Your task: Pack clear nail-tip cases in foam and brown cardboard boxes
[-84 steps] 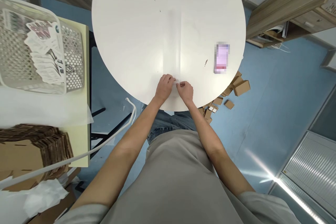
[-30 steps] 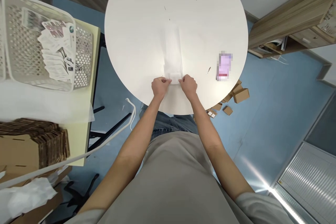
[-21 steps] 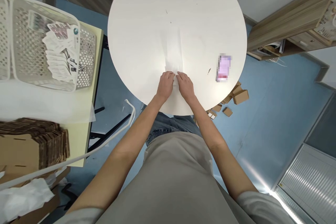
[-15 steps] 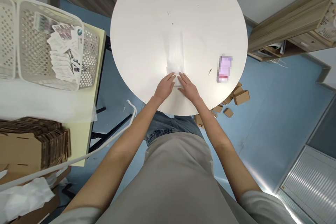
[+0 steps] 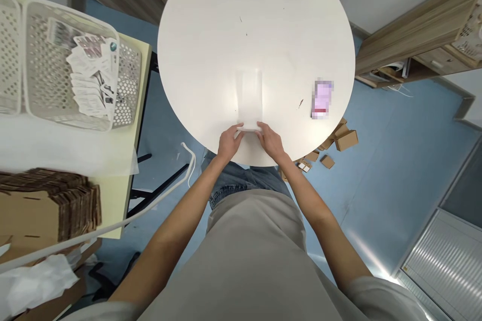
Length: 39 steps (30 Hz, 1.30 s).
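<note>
A thin, whitish translucent sheet (image 5: 250, 95) lies lengthwise on the round white table (image 5: 203, 50), its near end folded or rolled over into a narrow flat bundle. My left hand (image 5: 230, 141) grips the left corner of that near end, thumb and fingers closed on it. At the right corner, my right hand (image 5: 270, 140) pinches the same end in the same way. The near edge looks slightly raised between both hands. Whether something is wrapped inside the fold, I cannot tell.
A pixelated purple phone-shaped item (image 5: 322, 99) lies on the table's right side. On the left, a yellow side table (image 5: 113, 195) carries a white basket (image 5: 71, 123) of cards and stacked flat cardboard (image 5: 30, 215). Small cardboard boxes (image 5: 346, 140) lie on the floor at right.
Both hands have drawn the sheet's near end toward my body and changed from lying flat on it to gripping its corners. The sheet's far end has also slid nearer.
</note>
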Available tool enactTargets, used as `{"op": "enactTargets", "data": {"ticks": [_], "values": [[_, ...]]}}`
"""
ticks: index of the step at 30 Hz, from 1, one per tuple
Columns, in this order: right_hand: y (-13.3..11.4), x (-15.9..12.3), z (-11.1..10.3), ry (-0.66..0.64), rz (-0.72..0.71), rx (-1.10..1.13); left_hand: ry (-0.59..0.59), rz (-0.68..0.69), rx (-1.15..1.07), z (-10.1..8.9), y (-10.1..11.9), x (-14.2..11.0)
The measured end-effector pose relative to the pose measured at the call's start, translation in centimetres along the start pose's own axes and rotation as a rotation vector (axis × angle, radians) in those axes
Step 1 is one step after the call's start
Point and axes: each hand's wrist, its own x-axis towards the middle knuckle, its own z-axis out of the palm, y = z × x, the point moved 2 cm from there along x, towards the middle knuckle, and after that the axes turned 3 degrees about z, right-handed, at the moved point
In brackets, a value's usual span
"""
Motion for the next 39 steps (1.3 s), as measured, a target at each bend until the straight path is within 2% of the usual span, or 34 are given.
{"op": "enactTargets", "data": {"ticks": [4,13,15,17,18,21,23,25,28,33,36,39], "values": [[-0.6,2.1,-0.7,0.043,0.149,-0.052,0.064,-0.108,0.031,-0.4,0.6,1.9],[0.0,6.2,-0.8,0.135,0.260,0.022,0.145,-0.230,0.026,0.2,0.4,5.3],[0.0,6.9,-1.0,0.174,0.237,0.035,0.202,-0.167,0.041,0.2,0.4,5.7],[-0.3,7.4,-1.4,0.201,0.181,0.023,0.211,-0.017,0.083,0.2,0.8,6.1],[-0.5,7.5,-1.6,0.201,0.142,0.007,0.173,0.075,0.103,0.4,1.0,6.2],[-1.2,7.6,-2.0,0.139,0.020,-0.046,-0.042,0.303,0.136,1.0,1.5,6.6],[-1.3,7.2,-1.9,0.084,-0.031,-0.065,-0.137,0.359,0.142,1.2,1.5,6.9],[-1.0,6.5,-1.5,0.051,-0.065,-0.070,-0.164,0.366,0.138,1.2,1.2,6.9],[-0.4,4.7,-0.6,0.018,-0.122,-0.072,-0.186,0.390,0.132,1.0,0.5,5.8],[0.3,0.4,1.1,-0.057,-0.176,-0.093,-0.191,0.421,0.121,1.6,-0.6,1.3],[0.5,-1.7,1.6,-0.080,-0.194,-0.109,-0.211,0.383,0.093,1.9,-1.2,-1.0],[0.6,-2.6,1.6,-0.099,-0.207,-0.112,-0.203,0.309,0.029,1.4,-1.4,-1.9]]}}
